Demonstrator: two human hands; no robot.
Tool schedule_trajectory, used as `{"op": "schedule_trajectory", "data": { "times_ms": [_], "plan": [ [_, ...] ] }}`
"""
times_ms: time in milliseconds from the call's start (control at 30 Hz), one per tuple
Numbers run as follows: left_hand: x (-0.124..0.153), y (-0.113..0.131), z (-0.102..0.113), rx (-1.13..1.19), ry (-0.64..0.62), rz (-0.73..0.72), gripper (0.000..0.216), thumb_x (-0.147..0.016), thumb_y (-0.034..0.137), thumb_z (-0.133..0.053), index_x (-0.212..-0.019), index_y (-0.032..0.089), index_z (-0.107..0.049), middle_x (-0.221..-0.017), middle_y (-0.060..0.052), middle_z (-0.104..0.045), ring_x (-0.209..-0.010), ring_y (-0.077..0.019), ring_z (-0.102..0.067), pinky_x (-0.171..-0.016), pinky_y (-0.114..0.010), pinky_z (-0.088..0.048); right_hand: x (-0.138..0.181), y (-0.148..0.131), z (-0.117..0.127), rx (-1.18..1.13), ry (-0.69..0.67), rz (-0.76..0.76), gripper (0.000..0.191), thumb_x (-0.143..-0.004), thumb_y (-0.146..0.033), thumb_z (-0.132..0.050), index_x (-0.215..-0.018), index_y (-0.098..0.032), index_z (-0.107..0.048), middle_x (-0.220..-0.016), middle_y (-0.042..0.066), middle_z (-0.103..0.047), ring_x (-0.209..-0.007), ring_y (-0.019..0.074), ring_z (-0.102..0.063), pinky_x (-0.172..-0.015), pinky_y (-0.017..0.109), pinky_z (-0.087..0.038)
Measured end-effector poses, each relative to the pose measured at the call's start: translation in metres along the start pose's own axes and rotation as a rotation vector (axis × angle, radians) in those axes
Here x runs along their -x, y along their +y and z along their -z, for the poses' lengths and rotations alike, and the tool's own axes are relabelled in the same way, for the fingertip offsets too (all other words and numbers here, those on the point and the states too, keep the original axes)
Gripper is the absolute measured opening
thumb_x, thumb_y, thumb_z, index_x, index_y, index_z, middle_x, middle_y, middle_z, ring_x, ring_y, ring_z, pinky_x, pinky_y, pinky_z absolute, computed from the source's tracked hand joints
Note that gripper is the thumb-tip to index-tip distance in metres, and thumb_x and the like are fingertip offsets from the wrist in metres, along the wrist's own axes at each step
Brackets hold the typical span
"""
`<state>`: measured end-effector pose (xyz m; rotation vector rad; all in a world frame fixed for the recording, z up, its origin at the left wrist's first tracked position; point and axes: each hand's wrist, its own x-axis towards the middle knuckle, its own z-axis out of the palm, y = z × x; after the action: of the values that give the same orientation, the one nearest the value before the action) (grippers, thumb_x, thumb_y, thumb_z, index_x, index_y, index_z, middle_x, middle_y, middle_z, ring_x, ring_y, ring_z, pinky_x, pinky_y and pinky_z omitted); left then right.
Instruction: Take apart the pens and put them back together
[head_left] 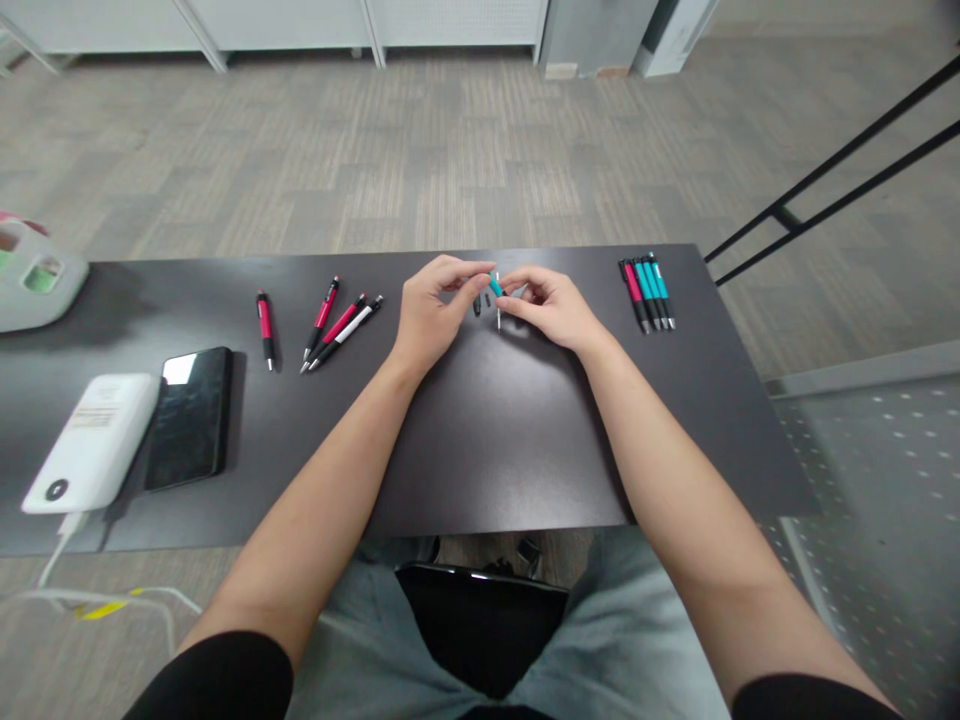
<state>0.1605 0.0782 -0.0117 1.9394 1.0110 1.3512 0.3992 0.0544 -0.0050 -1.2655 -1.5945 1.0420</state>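
Between my two hands is a teal pen barrel [496, 285], tilted, over the dark table. My left hand [435, 312] pinches its upper end between thumb and fingers. My right hand [553, 305] is closed at its lower end, with thumb and index finger together. A thin pen refill [499, 319] with a pale tip points down beside the right fingertips; whether it is held or lies on the table I cannot tell. Small black pen parts [477, 306] lie just below the left fingertips.
Red pens [265, 330] and a white pen [352, 330] lie to the left. A row of several teal pens [654, 290] and red ones is at the right. A black phone [189, 420], a cabled white power bank [94, 440] and a white container [41, 285] occupy the left side.
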Motion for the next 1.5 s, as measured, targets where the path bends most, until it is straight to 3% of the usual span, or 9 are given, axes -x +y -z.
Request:
{"op": "schedule_trajectory", "data": {
  "times_ms": [133, 267, 333, 567, 867, 1033, 1167, 1333, 1500],
  "plan": [
    [0.000, -0.005, 0.000, 0.013, 0.025, 0.024, 0.035, -0.122, 0.064, -0.082, -0.128, 0.032, -0.095, -0.123, -0.008, -0.094, -0.110, -0.0284, -0.086, -0.107, -0.047, -0.072, -0.001, 0.002, 0.000, -0.039, 0.005, 0.011, 0.055, -0.083, -0.074, -0.108, -0.107, -0.030, -0.085, -0.108, 0.002, -0.084, -0.073, 0.0177, -0.055, -0.067, 0.035, -0.046],
    [0.002, -0.013, 0.000, -0.190, -0.017, -0.021, 0.016, -0.117, 0.040, -0.085, -0.128, 0.032, -0.092, -0.128, -0.009, -0.088, -0.117, -0.0315, -0.081, -0.112, -0.051, -0.068, -0.003, 0.003, -0.002, -0.130, 0.018, 0.009, 0.062, -0.083, -0.080, -0.108, -0.109, -0.031, -0.082, -0.104, 0.001, -0.085, -0.074, 0.0184, -0.063, -0.068, 0.034, -0.053],
    [0.007, -0.016, -0.001, -0.312, -0.068, -0.050, 0.020, -0.111, 0.032, -0.088, -0.130, 0.033, -0.091, -0.135, -0.011, -0.085, -0.127, -0.0347, -0.078, -0.116, -0.055, -0.064, -0.004, 0.002, -0.003, -0.160, 0.032, -0.010, 0.062, -0.083, -0.080, -0.108, -0.109, -0.032, -0.079, -0.101, 0.000, -0.084, -0.078, 0.0200, -0.067, -0.068, 0.033, -0.056],
    [0.021, -0.023, -0.010, -0.493, -0.173, -0.079, 0.034, -0.103, 0.038, -0.100, -0.135, 0.035, -0.089, -0.155, -0.015, -0.076, -0.144, -0.0444, -0.066, -0.120, -0.064, -0.054, -0.009, 0.005, -0.003, -0.231, 0.086, -0.016, 0.068, -0.084, -0.083, -0.108, -0.110, -0.033, -0.070, -0.094, -0.003, -0.080, -0.070, 0.0164, -0.059, -0.064, 0.032, -0.054],
    [0.016, 0.016, -0.002, -0.574, -0.362, 0.090, 0.037, -0.110, 0.041, -0.093, -0.146, 0.033, -0.089, -0.175, -0.016, -0.067, -0.165, -0.0479, -0.055, -0.134, -0.066, -0.045, -0.018, 0.027, 0.003, -0.296, 0.061, 0.102, 0.074, -0.084, -0.091, -0.108, -0.114, -0.033, -0.073, -0.097, -0.001, -0.084, -0.063, 0.0146, -0.055, -0.061, 0.034, -0.055],
    [0.016, 0.017, -0.001, -0.529, -0.355, 0.073, 0.030, -0.102, 0.044, -0.105, -0.126, 0.031, -0.092, -0.168, -0.015, -0.069, -0.159, -0.0471, -0.055, -0.131, -0.066, -0.045, -0.020, 0.036, 0.009, -0.269, 0.100, 0.082, 0.075, -0.086, -0.096, -0.103, -0.120, -0.035, -0.075, -0.103, 0.001, -0.085, -0.068, 0.0176, -0.061, -0.065, 0.038, -0.059],
    [0.015, 0.017, 0.001, -0.495, -0.436, -0.002, 0.018, -0.100, 0.042, -0.107, -0.104, 0.030, -0.095, -0.153, -0.013, -0.073, -0.149, -0.0427, -0.058, -0.131, -0.064, -0.043, -0.025, 0.053, 0.019, -0.240, 0.207, 0.101, 0.076, -0.096, -0.102, -0.090, -0.131, -0.036, -0.079, -0.112, 0.006, -0.086, -0.073, 0.0204, -0.068, -0.067, 0.041, -0.062],
    [0.013, 0.025, 0.004, -0.473, -0.527, -0.074, 0.002, -0.103, 0.032, -0.100, -0.102, 0.031, -0.098, -0.136, -0.011, -0.078, -0.136, -0.0386, -0.062, -0.128, -0.064, -0.042, -0.030, 0.066, 0.030, -0.181, 0.294, 0.113, 0.079, -0.098, -0.105, -0.085, -0.138, -0.037, -0.083, -0.120, 0.009, -0.087, -0.083, 0.0243, -0.076, -0.068, 0.043, -0.063],
    [0.012, 0.029, 0.006, -0.496, -0.582, -0.142, 0.009, -0.111, 0.024, -0.089, -0.105, 0.027, -0.095, -0.136, -0.012, -0.083, -0.140, -0.0407, -0.067, -0.132, -0.067, -0.040, -0.028, 0.063, 0.030, -0.158, 0.290, 0.093, 0.085, -0.096, -0.111, -0.081, -0.139, -0.037, -0.083, -0.116, 0.009, -0.084, -0.077, 0.0216, -0.069, -0.066, 0.043, -0.060]
  ]
}}
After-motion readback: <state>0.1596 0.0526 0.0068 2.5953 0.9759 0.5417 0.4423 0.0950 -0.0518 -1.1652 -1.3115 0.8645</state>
